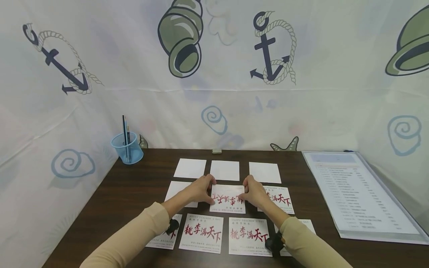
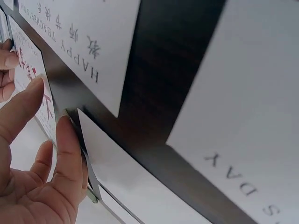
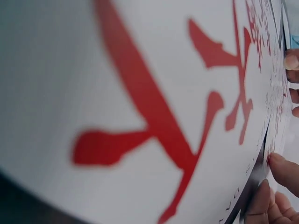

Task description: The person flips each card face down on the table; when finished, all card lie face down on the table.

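Observation:
A white card with red Chinese characters sits upside down in the middle row, between both hands. My left hand pinches its left edge, and my right hand pinches the right edge. In the left wrist view the left thumb lies on the printed face. The right thumb touches the same card in the right wrist view. Beside my left hand lies a blank white card; a printed card, right way up, is partly hidden behind my right hand.
Three blank cards, the middle one among them, form the back row. Several printed cards, including one, lie in front, partly under the forearms. A blue pen cup stands back left; a printed sheet on a board lies right.

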Available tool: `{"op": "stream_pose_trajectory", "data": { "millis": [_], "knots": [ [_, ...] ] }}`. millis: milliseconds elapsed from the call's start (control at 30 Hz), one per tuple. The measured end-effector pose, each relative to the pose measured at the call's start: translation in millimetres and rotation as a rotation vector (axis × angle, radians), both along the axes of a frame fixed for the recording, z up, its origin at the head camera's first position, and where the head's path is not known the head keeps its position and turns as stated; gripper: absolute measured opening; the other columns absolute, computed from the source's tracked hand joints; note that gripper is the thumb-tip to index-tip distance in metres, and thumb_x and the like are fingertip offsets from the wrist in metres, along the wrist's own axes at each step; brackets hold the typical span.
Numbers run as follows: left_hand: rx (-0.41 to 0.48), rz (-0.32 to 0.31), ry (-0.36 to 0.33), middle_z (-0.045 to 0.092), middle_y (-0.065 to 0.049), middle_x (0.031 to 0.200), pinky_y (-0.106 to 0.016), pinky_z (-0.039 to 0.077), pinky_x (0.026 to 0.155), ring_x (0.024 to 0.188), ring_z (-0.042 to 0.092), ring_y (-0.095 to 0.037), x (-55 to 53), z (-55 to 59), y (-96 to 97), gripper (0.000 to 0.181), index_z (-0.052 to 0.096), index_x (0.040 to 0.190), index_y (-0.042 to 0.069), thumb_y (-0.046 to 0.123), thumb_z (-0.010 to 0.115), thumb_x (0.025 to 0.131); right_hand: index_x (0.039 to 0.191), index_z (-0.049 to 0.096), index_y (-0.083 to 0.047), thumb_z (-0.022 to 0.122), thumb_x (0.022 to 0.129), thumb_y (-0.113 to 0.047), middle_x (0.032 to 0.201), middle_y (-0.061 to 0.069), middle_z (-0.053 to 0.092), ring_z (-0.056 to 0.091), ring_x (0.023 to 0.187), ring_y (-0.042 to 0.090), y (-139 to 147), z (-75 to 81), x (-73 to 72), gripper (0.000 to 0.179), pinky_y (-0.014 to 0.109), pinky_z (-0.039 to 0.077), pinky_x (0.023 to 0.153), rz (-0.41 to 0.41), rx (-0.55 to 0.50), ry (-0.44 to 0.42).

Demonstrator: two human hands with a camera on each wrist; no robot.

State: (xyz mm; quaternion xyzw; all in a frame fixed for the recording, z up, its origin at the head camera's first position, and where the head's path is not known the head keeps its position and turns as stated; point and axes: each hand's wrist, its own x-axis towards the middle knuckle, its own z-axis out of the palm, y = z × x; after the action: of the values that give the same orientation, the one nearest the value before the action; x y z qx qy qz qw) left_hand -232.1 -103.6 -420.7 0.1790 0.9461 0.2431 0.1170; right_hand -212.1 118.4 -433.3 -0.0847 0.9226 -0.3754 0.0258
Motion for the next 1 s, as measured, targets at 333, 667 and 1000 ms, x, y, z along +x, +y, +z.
{"op": "stream_pose_trajectory", "data": {
  "millis": [333,667,1000],
  "knots": [
    [0.11,0.023,0.039,0.054,-0.002,0.088,-0.027,0.046,0.064,0.073,0.055,-0.012,-1.9,-4.1,-2.4,0.053,0.052,0.107,0.007,0.01,0.085,0.065,0.099,0.05,-0.003,0.072,0.076,0.001,0.075,0.003,0.051,0.046,0.061,0.013,0,0.9,-1.3,0.032,0.024,0.044,0.055,-0.018,-0.117,-0.007],
    [0.504,0.12,-0.08,0.055,-0.005,0.083,-0.024,0.051,0.06,0.07,0.053,-0.013,-6.4,-0.2,-7.5,0.032,0.063,0.111,0.005,0.003,0.071,0.081,0.106,0.05,0.004,0.063,0.082,0.009,0.072,0.005,0.05,0.053,0.062,0.013,3,-0.1,-4.7,0.028,0.029,0.053,0.058,-0.079,-0.526,-0.161],
    [0.743,0.228,-0.318,0.051,-0.004,0.086,-0.023,0.052,0.064,0.075,0.057,-0.014,-10.2,6.6,-11.0,0.03,0.061,0.115,0.002,0.002,0.065,0.085,0.114,0.051,0.004,0.062,0.085,0.004,0.077,0.004,0.055,0.055,0.066,0.012,3,-3.7,-7.2,0.031,0.023,0.051,0.06,-0.132,-0.668,-0.19]
  ]
}}
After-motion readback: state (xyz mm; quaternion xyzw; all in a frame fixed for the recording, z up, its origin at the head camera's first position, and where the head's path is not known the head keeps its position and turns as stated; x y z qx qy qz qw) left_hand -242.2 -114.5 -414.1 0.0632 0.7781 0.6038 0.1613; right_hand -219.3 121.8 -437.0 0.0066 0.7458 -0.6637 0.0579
